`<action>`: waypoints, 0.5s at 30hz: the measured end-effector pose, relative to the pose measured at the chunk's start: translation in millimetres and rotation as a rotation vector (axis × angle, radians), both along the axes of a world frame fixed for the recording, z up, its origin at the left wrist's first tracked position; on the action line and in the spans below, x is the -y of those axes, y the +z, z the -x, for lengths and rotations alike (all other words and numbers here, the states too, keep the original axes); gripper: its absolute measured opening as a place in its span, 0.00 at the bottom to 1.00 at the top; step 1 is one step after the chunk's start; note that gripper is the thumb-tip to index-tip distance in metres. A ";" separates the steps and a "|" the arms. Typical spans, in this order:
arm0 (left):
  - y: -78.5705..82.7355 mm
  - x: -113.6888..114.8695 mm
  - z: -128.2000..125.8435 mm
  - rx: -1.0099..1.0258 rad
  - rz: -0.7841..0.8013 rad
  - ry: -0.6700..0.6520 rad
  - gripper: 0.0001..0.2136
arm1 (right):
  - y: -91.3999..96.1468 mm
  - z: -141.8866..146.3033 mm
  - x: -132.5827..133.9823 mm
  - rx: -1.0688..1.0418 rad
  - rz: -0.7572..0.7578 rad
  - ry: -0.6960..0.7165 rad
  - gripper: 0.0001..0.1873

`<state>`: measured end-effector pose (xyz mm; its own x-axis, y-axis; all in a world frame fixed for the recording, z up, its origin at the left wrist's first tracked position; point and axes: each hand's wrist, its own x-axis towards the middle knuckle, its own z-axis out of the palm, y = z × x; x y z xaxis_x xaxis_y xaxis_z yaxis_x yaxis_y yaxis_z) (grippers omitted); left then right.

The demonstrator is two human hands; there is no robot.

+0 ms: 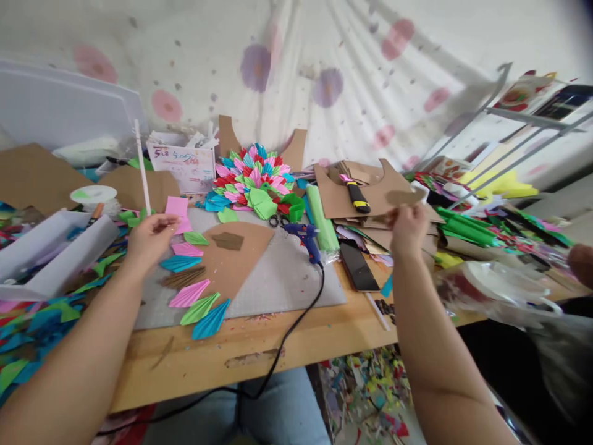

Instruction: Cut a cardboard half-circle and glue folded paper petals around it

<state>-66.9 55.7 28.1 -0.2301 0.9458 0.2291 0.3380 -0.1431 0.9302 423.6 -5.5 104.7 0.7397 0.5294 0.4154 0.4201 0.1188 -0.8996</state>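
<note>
My left hand is closed at the mat's left side, its fingertips by a pink paper piece; whether they grip anything is hidden. A thin white stick rises just behind that hand. My right hand is raised at the right, pinching a small brown paper piece. Between my hands lies a fan-shaped brown cardboard, a loose brown paper piece on top. Pleated paper petals in pink, blue, green and brown, such as a blue petal, line its left edge.
A blue glue gun with a black cord rests on the grey mat. Behind is a multicoloured paper-petal piece. A phone, a cutter and a green roll lie rightward. Another person's hand shows far right.
</note>
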 end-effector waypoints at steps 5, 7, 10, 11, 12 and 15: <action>-4.1 -4.3 3.5 -0.142 -0.039 0.023 0.11 | 12.6 -72.5 -10.9 -0.352 0.044 -0.204 0.14; -6.3 -5.5 5.7 -0.181 -0.051 0.027 0.10 | 1.5 -71.8 -15.7 -0.349 0.068 -0.147 0.10; -9.8 -7.0 8.6 -0.193 -0.060 0.043 0.10 | -22.7 -47.8 -22.2 -0.333 0.108 -0.061 0.08; -10.5 -7.2 9.1 -0.191 -0.057 0.048 0.11 | -29.2 -37.3 -24.0 -0.301 0.119 -0.026 0.07; -10.9 -7.3 9.4 -0.189 -0.055 0.050 0.11 | -33.8 -26.6 -25.6 -0.271 0.115 -0.006 0.07; -9.6 -6.2 8.9 -0.192 -0.068 0.030 0.11 | -35.7 3.2 -30.0 -0.187 0.065 0.065 0.10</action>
<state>-75.7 61.9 18.6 -0.2043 0.9200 0.3345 0.5133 -0.1903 0.8368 420.4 24.5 69.0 0.7642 0.5997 0.2373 0.2382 0.0795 -0.9680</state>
